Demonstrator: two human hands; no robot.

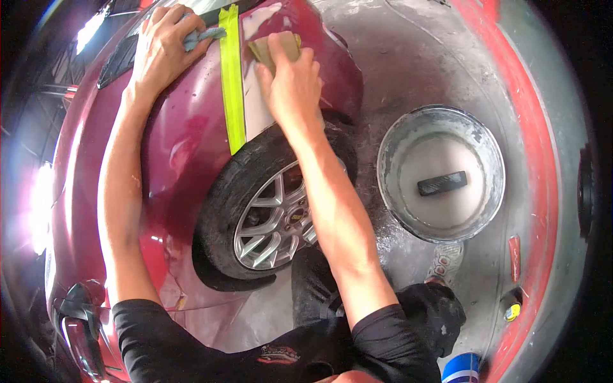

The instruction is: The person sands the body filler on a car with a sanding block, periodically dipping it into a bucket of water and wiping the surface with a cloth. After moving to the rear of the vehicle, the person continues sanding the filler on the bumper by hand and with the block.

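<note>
Glossy red painted fender (185, 127), matt rubber tyre (242, 172), shiny alloy wheel (274, 220), crusted metal bucket (389, 166)

Car panel (185, 127): glossy dark red, centre left.
Tape strip (233, 83): yellow-green, upper middle.
Cloth (199, 38): blue-grey, top.
Sanding pad (282, 45): tan.
Tyre (246, 169): black.
Wheel rim (274, 220): silver spokes.
Bucket (440, 112): grey-white, right.
Block (442, 183): dark grey.

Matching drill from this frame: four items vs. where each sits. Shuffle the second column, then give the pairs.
Items
1. blue-grey cloth
2. tan sanding pad
3. black rectangular block
4. yellow-green tape strip

Places
A. inside the round grey bucket
B. under the right hand
C. running down the red car fender to the tyre
D. under the left hand

Pairs: 1-D, 2-B, 3-A, 4-C
</note>
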